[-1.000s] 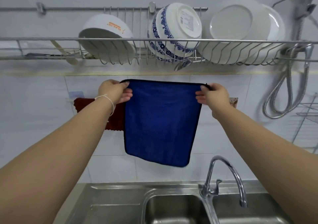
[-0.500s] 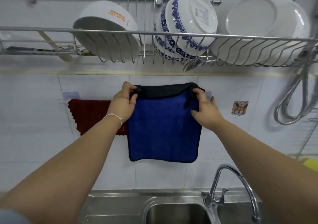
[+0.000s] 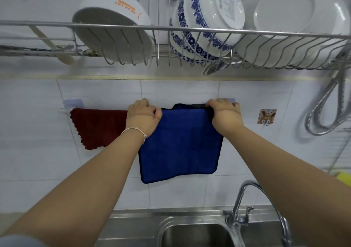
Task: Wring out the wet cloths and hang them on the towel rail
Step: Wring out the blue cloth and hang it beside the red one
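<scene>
A blue cloth with a dark edge hangs folded over the towel rail on the tiled wall. My left hand grips its top left corner at the rail. My right hand grips its top right corner, fingers curled over the fold. A dark red cloth hangs on the same rail just left of my left hand. The rail itself is mostly hidden by the cloths and hands; only its left end and clear wall mount show.
A wire dish rack with bowls and plates hangs close above my hands. Below are a steel sink and a curved tap. A metal shower hose loops at the right, beside a small wall hook.
The blue cloth went from held spread in front of the wall to folded over the rail. Both hands moved in to the rail and now press down on the fold.
</scene>
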`<state>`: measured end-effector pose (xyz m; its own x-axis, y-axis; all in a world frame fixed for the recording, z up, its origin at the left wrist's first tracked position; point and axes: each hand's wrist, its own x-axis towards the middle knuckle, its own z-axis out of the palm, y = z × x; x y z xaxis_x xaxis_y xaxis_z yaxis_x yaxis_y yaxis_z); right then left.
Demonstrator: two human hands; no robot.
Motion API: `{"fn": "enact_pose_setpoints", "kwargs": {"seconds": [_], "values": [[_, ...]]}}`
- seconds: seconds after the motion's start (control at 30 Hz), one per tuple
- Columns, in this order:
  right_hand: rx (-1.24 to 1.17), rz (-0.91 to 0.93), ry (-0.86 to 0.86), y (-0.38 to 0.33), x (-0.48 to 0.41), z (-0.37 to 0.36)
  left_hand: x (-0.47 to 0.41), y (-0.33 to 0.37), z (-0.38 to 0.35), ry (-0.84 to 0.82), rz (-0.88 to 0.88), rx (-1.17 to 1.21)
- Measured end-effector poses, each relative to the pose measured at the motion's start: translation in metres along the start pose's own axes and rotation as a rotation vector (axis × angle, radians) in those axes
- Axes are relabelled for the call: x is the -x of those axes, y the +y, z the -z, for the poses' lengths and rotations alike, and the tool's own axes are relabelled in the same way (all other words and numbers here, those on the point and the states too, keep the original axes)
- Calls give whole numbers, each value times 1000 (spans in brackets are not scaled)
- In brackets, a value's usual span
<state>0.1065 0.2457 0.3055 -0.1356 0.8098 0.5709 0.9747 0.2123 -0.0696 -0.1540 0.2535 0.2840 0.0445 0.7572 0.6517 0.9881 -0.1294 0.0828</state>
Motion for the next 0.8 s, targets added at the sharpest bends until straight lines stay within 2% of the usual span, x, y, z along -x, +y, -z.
{"fn": "enact_pose_setpoints", "kwargs": {"seconds": [0.2,0.4,0.47,0.57,0.6,0.7,0.8], "values": [[173,-78,-48,-12,-10,-9,-6,7,-1,-61,74,-32],[256,-109,-124,-16,-15,-10,-12,2,-5,-64,132,64],[171,-154,-171,-15,-22,-4,-13,1,-3,-36,163,120],[-253,-353,-151,-5,-25,10,-8,3,0,47,188,328],[-329,-359,-111,-2,-24,10,-7,3,2,55,166,332],[-170,-147,-25,3,-7,3,-4,1,-4,52,50,118],[73,-46,-48,1,2,-6,-1,6,-7,56,38,-3]]}}
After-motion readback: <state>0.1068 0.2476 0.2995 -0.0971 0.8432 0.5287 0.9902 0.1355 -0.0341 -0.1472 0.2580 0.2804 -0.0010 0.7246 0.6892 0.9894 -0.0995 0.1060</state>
